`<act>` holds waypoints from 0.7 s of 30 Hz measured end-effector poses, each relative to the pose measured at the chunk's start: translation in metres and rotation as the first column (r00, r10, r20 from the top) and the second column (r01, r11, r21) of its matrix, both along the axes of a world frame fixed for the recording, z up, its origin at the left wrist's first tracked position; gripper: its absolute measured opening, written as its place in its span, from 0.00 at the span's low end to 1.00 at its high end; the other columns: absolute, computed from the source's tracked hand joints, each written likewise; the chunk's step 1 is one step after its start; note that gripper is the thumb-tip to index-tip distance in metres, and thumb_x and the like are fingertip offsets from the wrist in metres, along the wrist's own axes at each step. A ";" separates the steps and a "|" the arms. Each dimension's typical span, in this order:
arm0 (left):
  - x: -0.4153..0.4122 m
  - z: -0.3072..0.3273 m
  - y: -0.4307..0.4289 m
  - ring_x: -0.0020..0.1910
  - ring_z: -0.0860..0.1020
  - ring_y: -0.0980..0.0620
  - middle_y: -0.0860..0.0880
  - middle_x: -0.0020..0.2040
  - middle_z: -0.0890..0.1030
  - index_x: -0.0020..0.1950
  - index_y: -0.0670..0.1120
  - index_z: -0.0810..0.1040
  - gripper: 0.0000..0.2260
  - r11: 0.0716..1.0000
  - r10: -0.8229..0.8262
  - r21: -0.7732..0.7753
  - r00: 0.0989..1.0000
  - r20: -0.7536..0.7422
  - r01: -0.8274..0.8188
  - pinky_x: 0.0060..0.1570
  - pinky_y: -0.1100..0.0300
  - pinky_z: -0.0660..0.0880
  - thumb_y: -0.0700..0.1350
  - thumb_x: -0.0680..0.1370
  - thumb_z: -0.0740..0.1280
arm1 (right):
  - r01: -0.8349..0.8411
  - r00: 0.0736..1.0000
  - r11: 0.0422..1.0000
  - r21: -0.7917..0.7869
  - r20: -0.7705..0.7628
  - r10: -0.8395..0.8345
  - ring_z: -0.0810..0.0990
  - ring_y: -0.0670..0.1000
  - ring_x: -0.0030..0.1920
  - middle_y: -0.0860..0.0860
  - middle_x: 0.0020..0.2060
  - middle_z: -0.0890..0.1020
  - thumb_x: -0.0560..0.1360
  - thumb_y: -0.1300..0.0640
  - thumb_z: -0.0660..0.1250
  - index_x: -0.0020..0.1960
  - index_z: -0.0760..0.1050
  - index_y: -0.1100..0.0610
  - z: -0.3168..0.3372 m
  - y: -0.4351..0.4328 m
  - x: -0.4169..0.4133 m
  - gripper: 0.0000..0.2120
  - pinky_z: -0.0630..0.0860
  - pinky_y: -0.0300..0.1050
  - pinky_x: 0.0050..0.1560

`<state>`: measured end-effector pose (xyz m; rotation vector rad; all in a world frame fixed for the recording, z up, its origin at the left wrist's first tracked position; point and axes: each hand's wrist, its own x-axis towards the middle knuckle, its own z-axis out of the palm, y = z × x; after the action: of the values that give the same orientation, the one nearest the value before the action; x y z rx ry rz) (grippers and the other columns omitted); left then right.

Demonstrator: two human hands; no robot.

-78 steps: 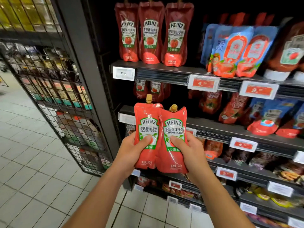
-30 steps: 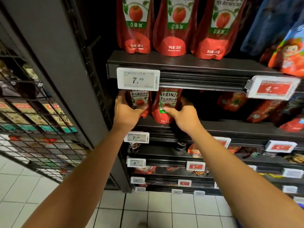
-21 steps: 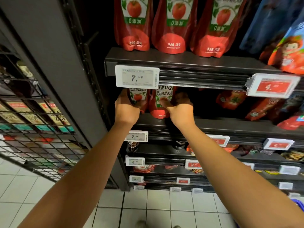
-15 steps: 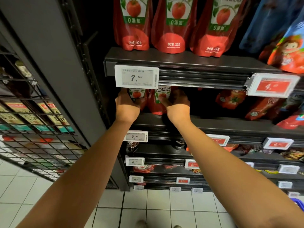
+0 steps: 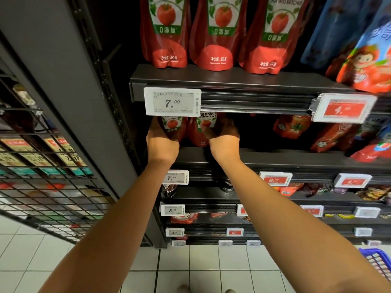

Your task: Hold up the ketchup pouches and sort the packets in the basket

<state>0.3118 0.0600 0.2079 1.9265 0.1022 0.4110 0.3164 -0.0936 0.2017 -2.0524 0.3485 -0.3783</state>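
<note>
Where the white floor tiles [image 5: 190,269] lie nearest, the corner of a blue basket [image 5: 378,261] shows at the lower right, its contents too cut off to tell. Farther in, both bare forearms stretch up and away to the second shelf [image 5: 296,159] of a dark store rack. On that shelf stand two red ketchup pouches, side by side at its left end and half hidden under the shelf above. The left hand [image 5: 161,144] grips the left ketchup pouch [image 5: 172,125], thumb across its front and fingers curled round its left edge; the right hand [image 5: 224,140] grips the right ketchup pouch [image 5: 203,132] the same way, thumb on its front and fingers wrapped behind its right side. Both wrists are bent back, knuckles toward the camera. To the right on the same shelf lie other red sauce packs [image 5: 292,125], well apart from the hands. Just above the hands a white price tag [image 5: 172,101] reading 7.99 hangs from the upper shelf [image 5: 243,81], with a red price tag [image 5: 343,108] farther right. On that upper shelf stand three tall ketchup pouches [image 5: 213,34] in a row, upright and touching, and blue pouches [image 5: 359,49] to their right. To the left a wire rack [image 5: 42,166] holds rows of small packets.
</note>
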 end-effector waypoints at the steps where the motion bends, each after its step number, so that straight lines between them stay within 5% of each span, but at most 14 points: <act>1: -0.007 -0.003 0.000 0.66 0.75 0.49 0.45 0.67 0.76 0.73 0.45 0.68 0.29 1.000 0.000 -0.002 1.000 0.003 0.000 0.59 0.70 0.68 0.35 0.75 0.73 | 0.006 1.000 0.998 -0.056 0.007 -0.006 0.77 0.55 0.61 0.58 0.65 0.74 0.74 0.55 0.75 0.69 0.70 0.60 -0.002 -0.001 -0.006 0.27 0.73 0.40 0.57; 5: -0.040 -0.022 -0.002 0.67 0.69 0.54 0.45 0.71 0.69 0.76 0.43 0.63 0.31 0.999 0.032 0.023 0.999 -0.001 -0.032 0.59 0.79 0.63 0.38 0.75 0.71 | 0.057 0.995 0.992 -0.111 0.088 -0.047 0.72 0.40 0.44 0.52 0.54 0.72 0.77 0.52 0.71 0.64 0.72 0.58 -0.009 -0.009 -0.043 0.19 0.67 0.35 0.47; 9: -0.071 -0.030 -0.019 0.58 0.77 0.59 0.53 0.57 0.78 0.64 0.47 0.74 0.17 1.000 -0.030 0.000 0.997 0.074 0.030 0.59 0.69 0.70 0.39 0.76 0.70 | 0.030 0.971 0.999 0.024 0.236 -0.035 0.76 0.42 0.45 0.47 0.50 0.76 0.79 0.54 0.69 0.56 0.72 0.51 -0.014 -0.023 -0.085 0.08 0.70 0.26 0.44; 14: -0.093 -0.025 -0.050 0.41 0.81 0.60 0.52 0.41 0.83 0.53 0.50 0.77 0.10 0.952 -0.278 -0.127 0.960 0.021 0.278 0.43 0.71 0.75 0.36 0.76 0.68 | 0.049 0.971 0.992 0.115 0.227 -0.075 0.78 0.47 0.44 0.49 0.47 0.79 0.80 0.55 0.67 0.53 0.74 0.50 -0.017 -0.052 -0.138 0.03 0.75 0.36 0.45; 17: -0.105 -0.023 -0.076 0.40 0.82 0.56 0.51 0.40 0.84 0.49 0.54 0.77 0.11 0.904 -0.406 -0.174 0.911 -0.072 0.390 0.43 0.65 0.77 0.38 0.76 0.68 | 0.124 0.955 0.981 0.148 0.249 -0.159 0.79 0.43 0.43 0.46 0.45 0.80 0.80 0.57 0.67 0.51 0.75 0.49 -0.016 -0.078 -0.170 0.03 0.75 0.36 0.46; 21: -0.126 -0.022 -0.121 0.38 0.83 0.53 0.51 0.38 0.84 0.46 0.54 0.79 0.08 0.844 -0.515 -0.261 0.844 -0.149 0.469 0.44 0.52 0.81 0.39 0.76 0.68 | 0.243 0.931 0.949 0.202 0.226 -0.287 0.80 0.52 0.43 0.51 0.43 0.82 0.80 0.57 0.67 0.50 0.77 0.51 -0.015 -0.121 -0.215 0.02 0.78 0.51 0.48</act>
<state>0.1862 -0.0612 0.1861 1.6949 -0.2063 -0.1552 0.1012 -0.2145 0.1867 -1.7658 0.4869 -0.7437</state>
